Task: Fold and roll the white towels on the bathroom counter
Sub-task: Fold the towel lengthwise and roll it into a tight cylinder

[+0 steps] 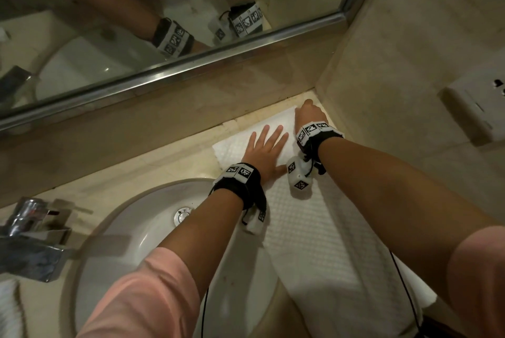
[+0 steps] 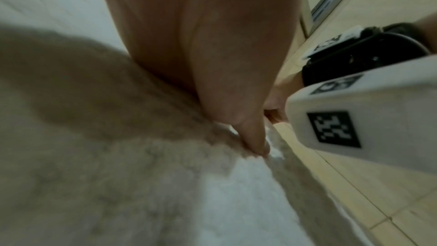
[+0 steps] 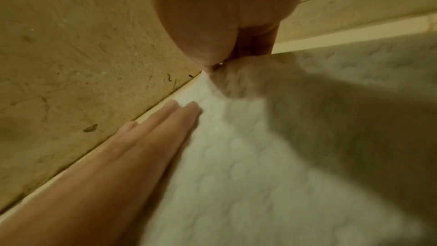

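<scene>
A white waffle-weave towel point(image 1: 314, 228) lies lengthwise on the counter, from the near edge to the far right corner. My left hand point(image 1: 269, 143) rests flat on its far part, fingers straight and spread; those fingers point(image 3: 165, 124) lie along the towel's point(image 3: 236, 175) far edge by the back wall. My right hand point(image 1: 307, 112) is at the towel's far right corner with fingers curled. In the right wrist view, my right hand point(image 3: 212, 66) pinches that corner between thumb and fingers, slightly lifted. The left thumb point(image 2: 255, 145) presses on the towel point(image 2: 212, 203).
A round white sink point(image 1: 131, 242) sits left of the towel, with a chrome faucet point(image 1: 35, 233) at its left. A mirror point(image 1: 164, 9) hangs above the back wall. The right wall carries a white socket plate point(image 1: 478, 108). Another white towel point(image 1: 8, 307) shows at bottom left.
</scene>
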Action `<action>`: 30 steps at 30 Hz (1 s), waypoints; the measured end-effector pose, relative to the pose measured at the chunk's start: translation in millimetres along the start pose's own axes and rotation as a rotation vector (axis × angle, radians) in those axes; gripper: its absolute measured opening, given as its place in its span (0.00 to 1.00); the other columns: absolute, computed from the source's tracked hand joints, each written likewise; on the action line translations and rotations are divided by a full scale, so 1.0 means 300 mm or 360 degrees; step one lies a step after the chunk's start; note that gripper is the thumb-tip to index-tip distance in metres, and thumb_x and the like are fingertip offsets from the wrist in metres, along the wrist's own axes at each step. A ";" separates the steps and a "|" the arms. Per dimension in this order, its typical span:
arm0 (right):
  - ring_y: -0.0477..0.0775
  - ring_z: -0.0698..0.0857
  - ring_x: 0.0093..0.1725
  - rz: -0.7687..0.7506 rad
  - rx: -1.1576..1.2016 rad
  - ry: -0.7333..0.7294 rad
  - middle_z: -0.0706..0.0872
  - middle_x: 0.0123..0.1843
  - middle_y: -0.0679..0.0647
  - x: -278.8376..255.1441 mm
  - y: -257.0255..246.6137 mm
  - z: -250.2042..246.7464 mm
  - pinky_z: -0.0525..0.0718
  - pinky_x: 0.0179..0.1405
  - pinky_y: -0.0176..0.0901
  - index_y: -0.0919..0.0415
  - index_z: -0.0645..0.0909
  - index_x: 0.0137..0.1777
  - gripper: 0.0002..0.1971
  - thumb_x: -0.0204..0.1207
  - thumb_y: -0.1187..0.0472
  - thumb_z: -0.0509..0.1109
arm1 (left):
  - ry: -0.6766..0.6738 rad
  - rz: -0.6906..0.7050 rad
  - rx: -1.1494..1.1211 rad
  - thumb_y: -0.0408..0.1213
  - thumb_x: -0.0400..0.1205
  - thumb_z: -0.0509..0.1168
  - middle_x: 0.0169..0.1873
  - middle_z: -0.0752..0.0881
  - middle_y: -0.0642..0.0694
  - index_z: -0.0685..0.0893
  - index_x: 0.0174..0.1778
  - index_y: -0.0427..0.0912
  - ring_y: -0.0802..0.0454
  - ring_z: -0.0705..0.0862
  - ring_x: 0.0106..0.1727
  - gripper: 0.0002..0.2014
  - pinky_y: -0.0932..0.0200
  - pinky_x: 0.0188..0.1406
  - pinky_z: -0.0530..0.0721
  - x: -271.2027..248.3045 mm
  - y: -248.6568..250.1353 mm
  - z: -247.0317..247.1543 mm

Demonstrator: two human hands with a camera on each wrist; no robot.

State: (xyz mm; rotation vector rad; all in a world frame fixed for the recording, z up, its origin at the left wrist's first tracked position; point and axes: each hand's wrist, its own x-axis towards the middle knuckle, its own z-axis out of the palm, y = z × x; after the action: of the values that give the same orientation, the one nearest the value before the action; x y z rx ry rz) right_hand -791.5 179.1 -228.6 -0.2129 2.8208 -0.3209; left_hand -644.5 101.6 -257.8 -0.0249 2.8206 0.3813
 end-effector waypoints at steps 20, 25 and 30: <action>0.60 0.80 0.49 0.0214 0.0673 0.0015 0.82 0.46 0.59 -0.290 0.345 -0.005 0.82 0.55 0.54 0.64 0.77 0.48 0.07 0.73 0.62 0.67 | -0.0107 -0.0112 0.0122 0.62 0.81 0.56 0.83 0.38 0.41 0.57 0.79 0.33 0.41 0.38 0.83 0.42 0.36 0.81 0.43 0.079 0.120 -0.071; 0.55 0.79 0.40 0.0200 0.0714 0.0209 0.82 0.38 0.55 -0.393 0.449 0.026 0.82 0.47 0.53 0.60 0.77 0.39 0.06 0.74 0.61 0.70 | -0.0155 -0.0149 0.0050 0.53 0.84 0.52 0.82 0.34 0.38 0.44 0.84 0.52 0.33 0.33 0.81 0.35 0.28 0.77 0.39 0.083 0.167 -0.073; 0.55 0.78 0.41 0.0240 0.0628 0.0105 0.82 0.40 0.54 -0.494 0.548 0.039 0.70 0.39 0.40 0.58 0.77 0.41 0.10 0.77 0.53 0.70 | -0.0153 -0.0225 0.0174 0.60 0.84 0.48 0.80 0.30 0.36 0.37 0.82 0.59 0.30 0.31 0.80 0.35 0.25 0.75 0.37 0.089 0.189 -0.044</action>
State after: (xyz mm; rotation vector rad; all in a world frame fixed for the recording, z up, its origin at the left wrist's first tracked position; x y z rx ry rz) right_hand -666.3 361.8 -238.7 0.0970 2.7428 -0.8470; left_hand -677.1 153.5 -238.7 -0.1770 2.7200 0.1908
